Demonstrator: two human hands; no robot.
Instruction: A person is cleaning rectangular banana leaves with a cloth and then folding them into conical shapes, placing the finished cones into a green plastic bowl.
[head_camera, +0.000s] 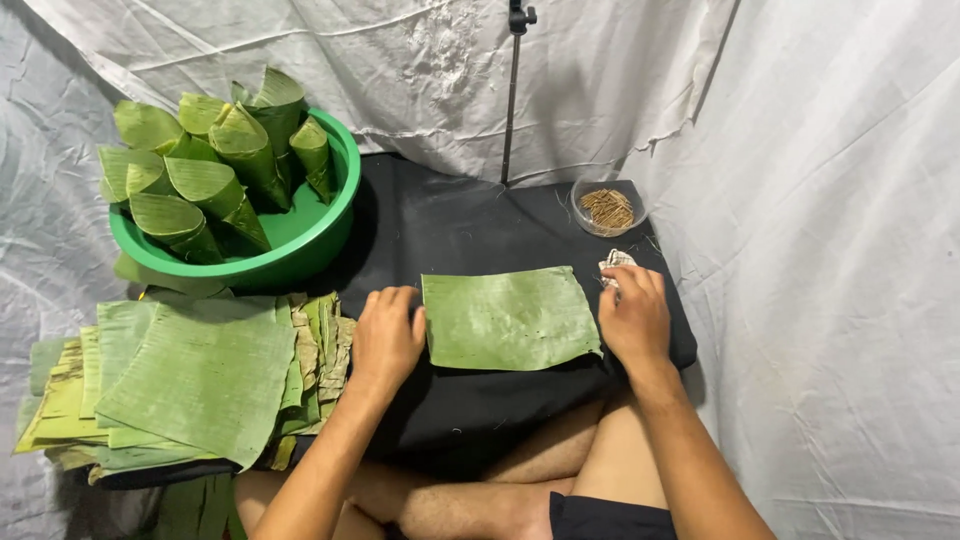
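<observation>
The left hand (388, 335) rested palm down with fingers loosely curled, closed on nothing, its fingertips touching the left short edge of a cut banana leaf sheet (510, 318). The right hand (634, 318) lay the same way at the sheet's right edge, fingers together and flat, gripping nothing that could be seen. The sheet lay between the two hands, so it stretched rightward from the left hand and leftward from the right; its long axis ran side to side across the black cloth (470, 220), near that cloth's front edge. Both hands were about equally close, each touching an opposite end.

The sheet was roughly rectangular, thin, matte green and finely ribbed, with slightly ragged edges. Just beyond the right hand's fingertips sat a small crumpled pale scrap (614, 262), and farther toward the cloth's back right corner a small clear bowl (608, 207) held thin brown sticks. Off the cloth's left edge lay a fanned stack of leaf sheets (200, 375), some yellowed at the borders. Behind it a green plastic basin (300, 250) held rolled leaf cones (215, 160), open mouths up. Wrinkled white sheeting (820, 250) enclosed everything.
</observation>
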